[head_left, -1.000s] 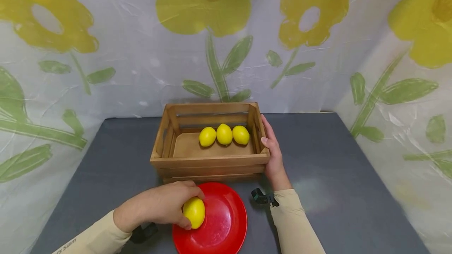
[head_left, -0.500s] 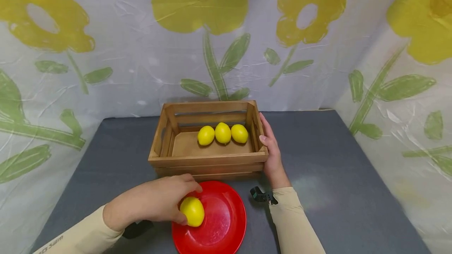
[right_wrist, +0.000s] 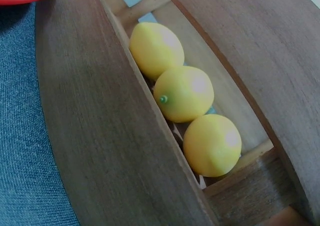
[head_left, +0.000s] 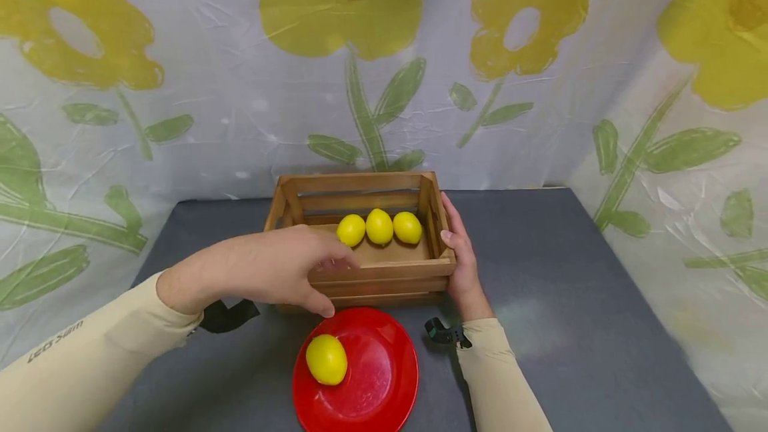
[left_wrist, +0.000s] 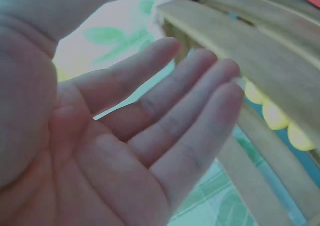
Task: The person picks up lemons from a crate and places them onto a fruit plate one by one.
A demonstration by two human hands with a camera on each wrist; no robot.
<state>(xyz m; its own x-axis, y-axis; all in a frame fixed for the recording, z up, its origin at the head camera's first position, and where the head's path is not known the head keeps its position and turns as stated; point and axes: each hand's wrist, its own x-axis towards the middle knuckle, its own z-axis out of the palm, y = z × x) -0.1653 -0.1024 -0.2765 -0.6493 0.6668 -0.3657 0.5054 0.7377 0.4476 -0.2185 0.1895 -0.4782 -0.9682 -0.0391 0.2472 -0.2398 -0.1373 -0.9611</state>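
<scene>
A yellow lemon (head_left: pixel 327 359) lies on the left part of a red plate (head_left: pixel 384 379). My left hand (head_left: pixel 282 265) hovers above the plate's far edge and the front of a wooden crate (head_left: pixel 384 272), holding nothing. In the left wrist view its palm and loosely extended fingers (left_wrist: pixel 185 151) show bare. Three lemons (head_left: pixel 379 227) sit in a row inside the crate, toward its right end; the right wrist view shows these lemons (right_wrist: pixel 184 93) touching one another. My right hand (head_left: pixel 465 265) grips the crate's right end, fingers along the outside and thumb at the rim.
The crate stands at the back of a dark grey table (head_left: pixel 570 325), with the plate directly in front of it. A whitish sheet (head_left: pixel 240 85) painted with yellow flowers hangs behind and at both sides.
My left hand has let go of the lemon, leaving it on the plate, and has risen forward toward the crate. My right hand keeps its place on the crate.
</scene>
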